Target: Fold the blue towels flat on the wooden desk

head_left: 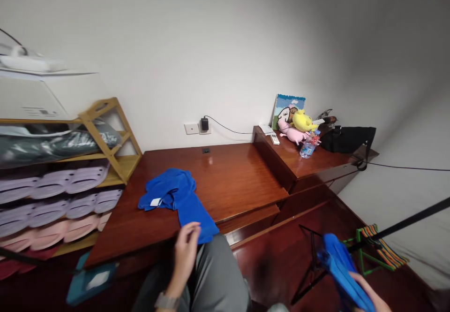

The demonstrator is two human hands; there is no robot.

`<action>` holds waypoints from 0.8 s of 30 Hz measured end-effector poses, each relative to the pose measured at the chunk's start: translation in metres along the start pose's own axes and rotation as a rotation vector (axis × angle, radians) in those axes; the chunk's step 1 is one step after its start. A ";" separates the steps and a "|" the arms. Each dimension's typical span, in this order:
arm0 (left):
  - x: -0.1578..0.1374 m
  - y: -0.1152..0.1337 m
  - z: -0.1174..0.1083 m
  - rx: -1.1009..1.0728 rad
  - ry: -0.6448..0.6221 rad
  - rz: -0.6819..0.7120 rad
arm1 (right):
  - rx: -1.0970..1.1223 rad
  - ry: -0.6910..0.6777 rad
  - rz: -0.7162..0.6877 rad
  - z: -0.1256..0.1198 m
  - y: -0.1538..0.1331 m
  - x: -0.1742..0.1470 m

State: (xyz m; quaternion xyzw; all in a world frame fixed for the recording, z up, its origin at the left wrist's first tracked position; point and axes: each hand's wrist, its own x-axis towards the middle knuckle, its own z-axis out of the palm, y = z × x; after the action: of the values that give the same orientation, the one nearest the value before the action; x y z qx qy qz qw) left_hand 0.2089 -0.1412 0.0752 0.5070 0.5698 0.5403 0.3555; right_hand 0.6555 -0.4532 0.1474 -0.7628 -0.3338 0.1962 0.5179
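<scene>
A crumpled blue cloth (195,206) with a white label lies at the left of the desk. One end hangs over the front edge toward my grey-trousered legs. My left hand (186,248), with a watch at the wrist, is beside that hanging end. Its fingers are loosely bent and apart, and nothing shows in them; whether they touch the cloth I cannot tell. At the lower right, my right hand (371,293) is closed on a bright blue folded item (342,265), which is blurred and looks like folded cloth. Part of this hand is cut off by the frame.
A brown wooden desk (232,171) stands against the wall, with a raised section at right bearing plush toys (302,120), a water bottle (309,145) and a black bag (348,139). Left is a slipper rack (123,162). A striped folding stool (383,246) and dark stand are at right.
</scene>
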 end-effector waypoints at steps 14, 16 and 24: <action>-0.054 0.080 0.030 -0.402 -0.550 -0.015 | 0.438 -0.623 -0.185 0.314 -0.181 -0.006; -0.036 0.082 0.008 -0.385 -0.494 -0.024 | 0.432 -0.633 -0.221 0.331 -0.189 -0.004; 0.082 0.089 -0.051 -0.231 -0.199 0.070 | 0.410 -0.803 -0.190 0.411 -0.171 0.012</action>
State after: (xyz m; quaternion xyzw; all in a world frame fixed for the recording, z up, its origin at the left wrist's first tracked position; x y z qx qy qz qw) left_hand 0.1581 -0.0842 0.1817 0.5333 0.4481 0.5613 0.4469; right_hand 0.3462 -0.1324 0.1469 -0.4742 -0.5308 0.4900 0.5033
